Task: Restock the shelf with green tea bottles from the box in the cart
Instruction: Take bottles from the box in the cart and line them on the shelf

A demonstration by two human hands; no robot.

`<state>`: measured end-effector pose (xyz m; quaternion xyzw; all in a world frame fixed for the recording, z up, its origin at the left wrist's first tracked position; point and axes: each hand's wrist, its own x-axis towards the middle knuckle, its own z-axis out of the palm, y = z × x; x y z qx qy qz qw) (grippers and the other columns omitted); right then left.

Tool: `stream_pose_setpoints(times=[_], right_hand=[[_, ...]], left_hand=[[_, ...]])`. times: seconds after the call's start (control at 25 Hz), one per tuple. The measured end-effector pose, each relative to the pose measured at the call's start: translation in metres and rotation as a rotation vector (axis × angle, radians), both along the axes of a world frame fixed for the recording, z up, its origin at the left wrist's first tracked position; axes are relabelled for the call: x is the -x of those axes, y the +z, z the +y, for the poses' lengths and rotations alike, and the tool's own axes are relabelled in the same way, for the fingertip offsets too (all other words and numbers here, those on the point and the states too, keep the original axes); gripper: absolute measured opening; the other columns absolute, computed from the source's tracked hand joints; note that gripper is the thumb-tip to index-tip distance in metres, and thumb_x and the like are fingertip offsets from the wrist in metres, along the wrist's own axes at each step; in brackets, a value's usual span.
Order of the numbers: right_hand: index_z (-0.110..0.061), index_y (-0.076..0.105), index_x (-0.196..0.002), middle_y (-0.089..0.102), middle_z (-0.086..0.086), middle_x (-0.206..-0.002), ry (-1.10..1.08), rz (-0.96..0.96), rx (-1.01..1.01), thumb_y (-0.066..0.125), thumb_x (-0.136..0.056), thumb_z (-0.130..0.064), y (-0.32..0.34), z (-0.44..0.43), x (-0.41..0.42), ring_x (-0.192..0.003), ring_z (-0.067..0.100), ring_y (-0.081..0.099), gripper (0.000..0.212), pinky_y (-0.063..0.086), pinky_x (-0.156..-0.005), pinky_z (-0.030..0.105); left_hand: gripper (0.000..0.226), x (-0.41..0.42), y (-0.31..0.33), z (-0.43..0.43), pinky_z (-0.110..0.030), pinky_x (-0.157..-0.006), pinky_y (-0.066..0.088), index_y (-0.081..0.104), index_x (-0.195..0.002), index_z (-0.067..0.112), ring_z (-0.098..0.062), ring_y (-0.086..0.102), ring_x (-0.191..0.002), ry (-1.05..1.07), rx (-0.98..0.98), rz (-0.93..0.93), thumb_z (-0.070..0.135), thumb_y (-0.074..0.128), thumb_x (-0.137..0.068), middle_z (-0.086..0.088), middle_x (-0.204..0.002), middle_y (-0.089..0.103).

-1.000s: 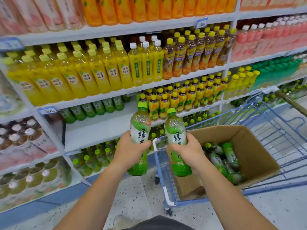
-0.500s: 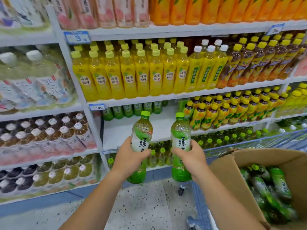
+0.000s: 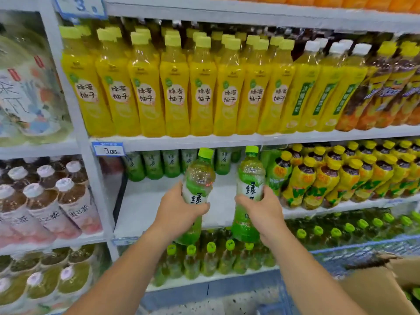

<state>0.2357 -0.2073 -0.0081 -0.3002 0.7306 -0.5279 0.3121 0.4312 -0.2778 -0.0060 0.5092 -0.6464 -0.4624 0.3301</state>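
The left hand (image 3: 179, 210) and right hand (image 3: 263, 210), in the head view, are clamped on the left bottle (image 3: 198, 178) and right bottle (image 3: 250, 178) of green tea, side by side with long axes near upright. The shelf (image 3: 159, 214) lies straight ahead past its front edge, about equally near both hands.

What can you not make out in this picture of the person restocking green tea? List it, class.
Head view:
1. Label text: left hand covers part on the left bottle, right hand on the right bottle.
2. Box: cut off by the right and bottom edges; contents barely show.
3. Back-row bottles: caps hidden by the shelf edge above.
4. Price tag: small print blurred.
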Motion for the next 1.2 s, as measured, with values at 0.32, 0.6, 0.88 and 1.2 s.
stream_pose_setpoints(times=[0.32,0.6,0.88,1.2], right_hand=[[-0.036,0.053,-0.094,0.067,-0.014,-0.083,0.012,0.216,0.333,0.079,-0.076,-0.017,-0.108,-0.095,0.051,-0.069,-0.011,0.062,0.037,0.043,-0.05,0.005],[-0.047,0.046,-0.104,0.063,-0.036,-0.093,0.048,0.32,0.499,0.078,-0.082,-0.017,-0.163,-0.117,0.06,-0.081,-0.014,0.063,0.05,0.045,-0.058,0.001],[-0.034,0.041,-0.113,0.051,-0.01,-0.112,0.051,0.527,0.257,0.085,-0.073,-0.038,-0.187,-0.105,0.064,-0.109,0.015,0.054,0.06,0.051,-0.09,0.037],[-0.013,0.041,-0.122,0.061,0.006,-0.118,-0.026,0.476,0.17,0.081,-0.082,-0.017,-0.166,-0.167,0.094,-0.101,0.021,0.056,0.057,0.044,-0.085,0.031]], left_hand=[[0.046,0.07,-0.109,-0.087,-0.008,-0.062,0.049,0.061,-0.107,0.031,0.005,0.068,-0.08,0.029,0.218,0.257,0.005,0.083,-0.076,0.017,-0.09,0.074],[0.047,0.085,-0.155,-0.112,-0.004,-0.057,0.046,0.056,-0.105,0.038,0.01,0.066,-0.08,-0.017,0.382,0.291,0.011,0.082,-0.078,0.029,-0.092,0.069],[0.052,0.066,-0.188,-0.116,-0.028,-0.09,0.048,0.049,-0.104,0.046,-0.009,0.052,-0.107,-0.094,0.427,-0.039,0.046,0.087,-0.068,0.02,-0.11,0.045],[0.061,0.068,-0.193,-0.13,-0.008,-0.062,0.048,0.043,-0.101,0.044,0.017,0.06,-0.09,-0.024,0.357,0.073,0.048,0.092,-0.065,0.022,-0.107,0.061]])
